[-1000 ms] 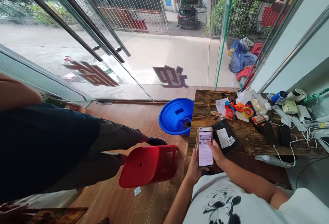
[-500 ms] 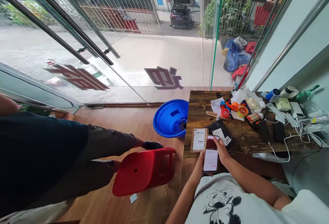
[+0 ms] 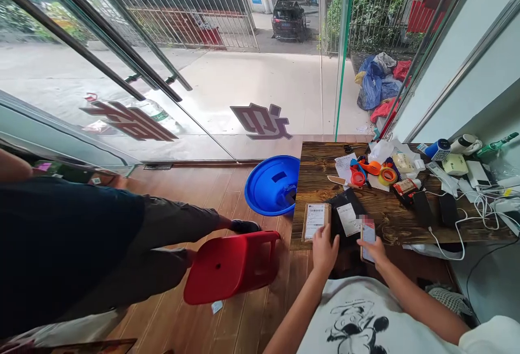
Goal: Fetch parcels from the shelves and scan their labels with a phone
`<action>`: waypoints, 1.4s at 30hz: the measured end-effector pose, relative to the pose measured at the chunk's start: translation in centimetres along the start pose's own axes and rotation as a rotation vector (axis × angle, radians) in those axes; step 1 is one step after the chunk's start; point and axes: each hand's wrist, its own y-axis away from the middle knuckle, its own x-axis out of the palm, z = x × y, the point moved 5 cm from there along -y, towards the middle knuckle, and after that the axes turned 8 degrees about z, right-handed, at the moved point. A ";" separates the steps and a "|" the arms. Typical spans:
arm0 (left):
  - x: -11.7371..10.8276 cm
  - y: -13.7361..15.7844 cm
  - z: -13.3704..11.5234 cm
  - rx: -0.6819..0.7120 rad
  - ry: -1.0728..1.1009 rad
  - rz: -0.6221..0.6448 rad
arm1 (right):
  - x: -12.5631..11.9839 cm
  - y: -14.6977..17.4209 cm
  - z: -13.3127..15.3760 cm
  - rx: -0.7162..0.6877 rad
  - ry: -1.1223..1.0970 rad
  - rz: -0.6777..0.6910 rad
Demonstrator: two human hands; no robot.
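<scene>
My right hand [image 3: 376,251] is closed around a smartphone [image 3: 369,235], held upright over the table's front edge with its screen lit. My left hand [image 3: 325,250] is open, thumb apart from the fingers. Its fingertips lie over the lower right corner of a small brown parcel [image 3: 307,229] with a white barcode label; whether they press on it I cannot tell. Between the two hands a black mailer bag [image 3: 338,200] with a white label [image 3: 348,218] lies flat on the wooden table [image 3: 319,164], partly behind the phone.
Tape rolls [image 3: 388,175], a knife [image 3: 337,180], papers and tangled white cables [image 3: 483,205] crowd the table's back and right. A blue basin [image 3: 258,191] stands left of the table. Nearer is a red stool [image 3: 219,272], with another person [image 3: 81,240] beside it. Glass doors rise beyond.
Both hands held the phone before. My left hand has let go and moved up to the brown parcel; my right hand has carried the phone to the right.
</scene>
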 end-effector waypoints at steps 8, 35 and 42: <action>-3.9 -2.0 2.0 0.054 -0.546 -0.281 | -9.5 -6.1 -0.7 0.161 0.451 -0.396; -3.5 -2.0 -0.9 -0.088 -1.183 -0.156 | 3.9 -6.9 -1.4 -0.345 1.154 -0.020; -3.6 -1.9 -0.9 -0.090 -1.162 -0.209 | 3.1 -6.2 -0.2 -0.324 0.971 -0.091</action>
